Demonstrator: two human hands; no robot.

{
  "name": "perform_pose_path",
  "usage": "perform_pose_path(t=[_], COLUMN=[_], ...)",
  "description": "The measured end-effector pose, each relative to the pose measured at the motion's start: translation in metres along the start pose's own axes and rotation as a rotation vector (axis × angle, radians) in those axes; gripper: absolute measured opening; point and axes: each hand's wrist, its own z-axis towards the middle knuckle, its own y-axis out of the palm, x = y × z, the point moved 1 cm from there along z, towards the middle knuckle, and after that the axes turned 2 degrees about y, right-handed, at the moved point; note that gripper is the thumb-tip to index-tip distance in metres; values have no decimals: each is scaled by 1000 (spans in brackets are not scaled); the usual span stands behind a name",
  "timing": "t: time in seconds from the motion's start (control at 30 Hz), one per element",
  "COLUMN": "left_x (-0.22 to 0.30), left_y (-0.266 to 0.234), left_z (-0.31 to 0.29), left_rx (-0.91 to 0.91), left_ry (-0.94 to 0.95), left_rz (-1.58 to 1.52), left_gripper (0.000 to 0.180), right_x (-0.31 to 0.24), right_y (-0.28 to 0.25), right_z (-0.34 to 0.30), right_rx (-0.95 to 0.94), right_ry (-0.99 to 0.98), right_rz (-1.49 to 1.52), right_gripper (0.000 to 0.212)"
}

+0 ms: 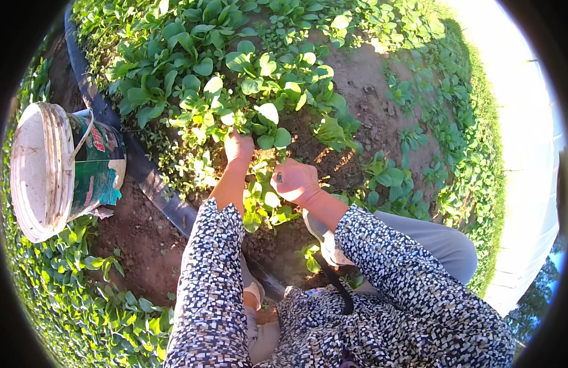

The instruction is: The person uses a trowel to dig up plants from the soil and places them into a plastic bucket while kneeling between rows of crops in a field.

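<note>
My left hand (239, 148) reaches in among the stems of a leafy green plant (268, 126). Its fingers are mostly hidden by the leaves, so I cannot tell whether it grips a stem. Just right of it and a little nearer, my right hand (295, 182) is closed like a fist, low over the soil. Whatever it holds, if anything, is hidden. A dark spot shows at its finger. Broad-leaved seedlings (259, 199) stand between my forearms, under both hands.
A white-rimmed bucket (91, 162) lies tipped on its side at the left. Beside it runs a dark plastic strip or pipe (146, 168). Dense greens (167, 67) grow ahead, sparser plants (391, 178) at right. My shoe (327, 239) is close by. White sheeting (529, 153) rises far right.
</note>
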Motion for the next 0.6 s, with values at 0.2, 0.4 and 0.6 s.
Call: perform_pose_path(t=[0.2,0.4,0.6], left_x=[-73,34,37], left_y=[17,-9,-27], left_z=[30,8,33], left_rx=[194,85,135], left_ry=[-123,-83,-97], left_rz=[-372,33,173], left_gripper=[45,68,62], right_x=[-19,0,-12], right_y=[-6,-5,2], right_z=[-1,-1,23], right_rx=[60,-23,-10], right_ry=[247,352,163], right_rz=[343,406,354], right_gripper=[23,24,19])
